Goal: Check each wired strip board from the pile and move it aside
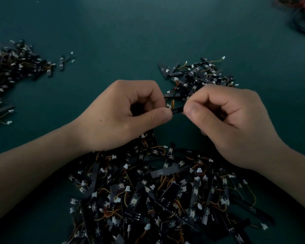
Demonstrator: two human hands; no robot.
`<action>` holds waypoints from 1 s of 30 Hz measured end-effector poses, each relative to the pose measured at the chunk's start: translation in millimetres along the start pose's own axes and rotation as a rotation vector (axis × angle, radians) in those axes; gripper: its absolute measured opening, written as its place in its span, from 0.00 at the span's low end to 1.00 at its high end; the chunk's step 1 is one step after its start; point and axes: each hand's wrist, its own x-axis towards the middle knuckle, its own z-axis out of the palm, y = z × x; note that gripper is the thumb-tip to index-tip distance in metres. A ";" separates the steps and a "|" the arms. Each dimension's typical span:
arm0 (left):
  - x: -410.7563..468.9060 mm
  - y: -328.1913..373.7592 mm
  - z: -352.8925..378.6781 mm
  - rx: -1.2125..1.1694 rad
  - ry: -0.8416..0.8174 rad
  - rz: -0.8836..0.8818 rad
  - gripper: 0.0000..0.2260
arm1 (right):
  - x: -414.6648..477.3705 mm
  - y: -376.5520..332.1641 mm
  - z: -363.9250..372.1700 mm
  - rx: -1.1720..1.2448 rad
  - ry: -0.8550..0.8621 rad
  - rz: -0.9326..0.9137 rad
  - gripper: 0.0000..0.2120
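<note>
A small black wired strip board (177, 109) with a white connector and orange wires is held between both hands above the table. My left hand (123, 115) pinches its left end between thumb and curled fingers. My right hand (231, 124) pinches its right end the same way. Below my hands lies the big pile (158, 194) of black strip boards with white connectors and yellow-orange wires. A smaller heap of boards (197, 76) lies just beyond my hands.
Another spread of boards (12, 67) covers the left side of the dark green table (121, 32), with one stray board (64, 61) beside it. A tangle of red and black wires (301, 13) sits at the far right corner.
</note>
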 end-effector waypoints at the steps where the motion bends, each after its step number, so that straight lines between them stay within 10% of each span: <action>1: 0.3 -0.9 0.9 0.025 0.004 0.001 0.08 | -0.4 -0.1 0.4 -0.001 0.010 -0.006 0.09; 24: 0.3 -0.8 -1.6 -0.119 -0.037 -0.024 0.11 | -2.7 3.6 2.7 -0.118 -0.077 -0.054 0.24; 30: 2.7 -1.4 -2.8 -0.179 -0.010 0.030 0.13 | -2.1 -0.2 3.1 -0.056 0.001 0.027 0.08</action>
